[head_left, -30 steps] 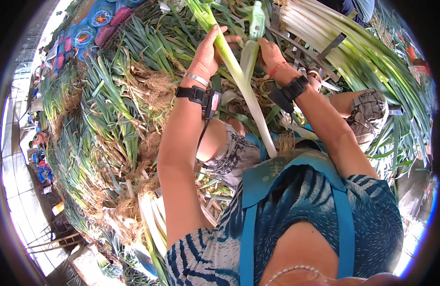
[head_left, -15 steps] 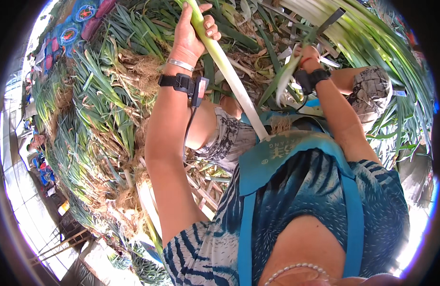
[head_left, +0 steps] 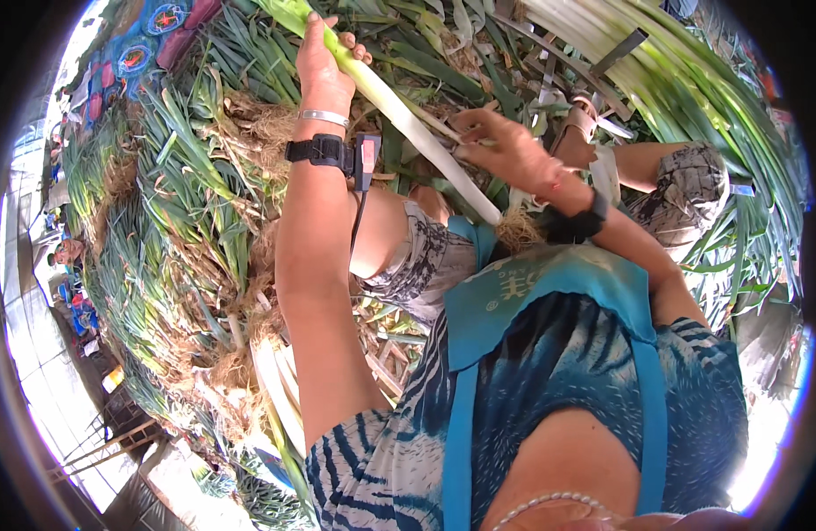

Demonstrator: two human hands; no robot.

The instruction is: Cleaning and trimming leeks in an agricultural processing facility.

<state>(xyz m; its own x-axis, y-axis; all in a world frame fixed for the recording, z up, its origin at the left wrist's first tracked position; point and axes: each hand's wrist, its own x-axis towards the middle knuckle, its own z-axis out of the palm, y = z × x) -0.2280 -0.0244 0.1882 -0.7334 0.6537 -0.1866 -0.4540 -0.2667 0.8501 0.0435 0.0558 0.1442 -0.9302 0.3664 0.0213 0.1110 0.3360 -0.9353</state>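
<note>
Leek [head_left: 413, 131], left hand [head_left: 326, 73] gripping, right hand [head_left: 507, 150] half-curled

Blue apron [head_left: 563, 288], blue-white patterned shirt [head_left: 549, 372], black wrist straps [head_left: 320, 151], silver bracelet [head_left: 324, 116].

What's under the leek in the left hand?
Green leaves show lower down, around the leek; whatever lies directly beneath it is covered by the stalk and cannot be seen.

Leek [head_left: 414, 134] green shading to white beyond the turquoise apron [head_left: 602, 276], tan roots [head_left: 519, 230] near the apron, blue-and-white patterned shirt [head_left: 558, 358] behind the apron, grey-and-black printed shorts [head_left: 418, 265] either side of it
</note>
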